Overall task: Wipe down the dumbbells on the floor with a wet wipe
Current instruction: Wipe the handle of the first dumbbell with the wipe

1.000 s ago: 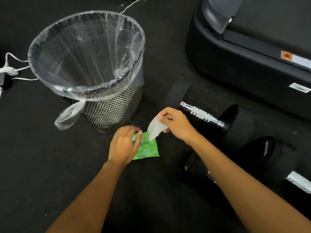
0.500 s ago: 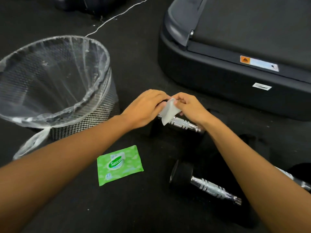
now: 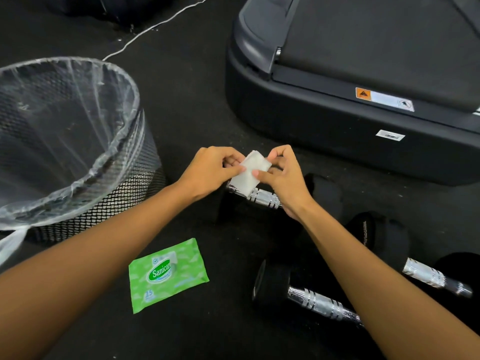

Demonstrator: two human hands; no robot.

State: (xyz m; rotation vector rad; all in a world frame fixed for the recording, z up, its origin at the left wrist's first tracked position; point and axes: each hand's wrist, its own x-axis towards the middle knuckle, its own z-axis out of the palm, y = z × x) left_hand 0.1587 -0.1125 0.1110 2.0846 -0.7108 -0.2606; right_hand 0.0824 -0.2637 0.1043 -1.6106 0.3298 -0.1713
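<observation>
white wipe (image 3: pixel 248 173) — green pack (image 3: pixel 166 275) — black mesh bin (image 3: pixel 109 203), black-and-chrome dumbbells (image 3: pixel 306 300)

Black floor (image 3: pixel 194 100), treadmill (image 3: pixel 337 131), mesh bin (image 3: pixel 117 203)

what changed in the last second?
Left hand let go of the pack and moved to the wipe; right hand pulled the wipe clear of the pack. Both now pinch it over the far dumbbell. Pack on the floor, bin and near dumbbell look unmoved.
</observation>
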